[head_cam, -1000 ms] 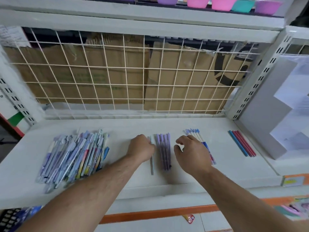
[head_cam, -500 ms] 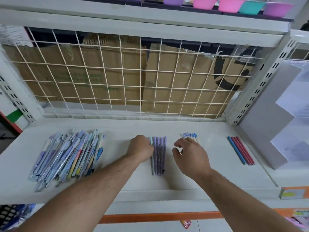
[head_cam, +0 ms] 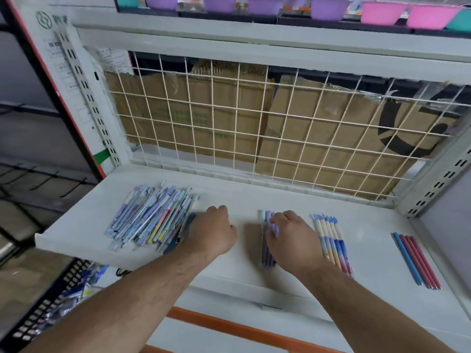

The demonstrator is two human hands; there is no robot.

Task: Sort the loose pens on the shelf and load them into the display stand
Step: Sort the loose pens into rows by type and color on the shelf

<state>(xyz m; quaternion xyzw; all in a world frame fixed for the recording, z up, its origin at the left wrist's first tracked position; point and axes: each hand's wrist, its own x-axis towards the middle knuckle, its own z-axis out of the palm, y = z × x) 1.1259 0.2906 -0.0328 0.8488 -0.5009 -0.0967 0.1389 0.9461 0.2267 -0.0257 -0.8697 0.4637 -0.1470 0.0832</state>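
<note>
Pens are judged light, stiff, smooth and prone to rolling; they are best pinched mid-barrel. The pile (head_cam: 150, 220) lies at 9 o'clock of the left hand (head_cam: 214, 233), whose grip cannot be told. Purple pens (head_cam: 266, 248) are clasped by the right hand (head_cam: 290, 238). Bowls (head_cam: 382, 12) are seen at 12 o'clock, contents hidden.

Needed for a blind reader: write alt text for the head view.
A person's right hand curls its fingers over a row of purple pens on a white shelf, while the left hand rests at the edge of a mixed pen pile. Further right lie cream-and-blue pens and blue and red pens.
</note>
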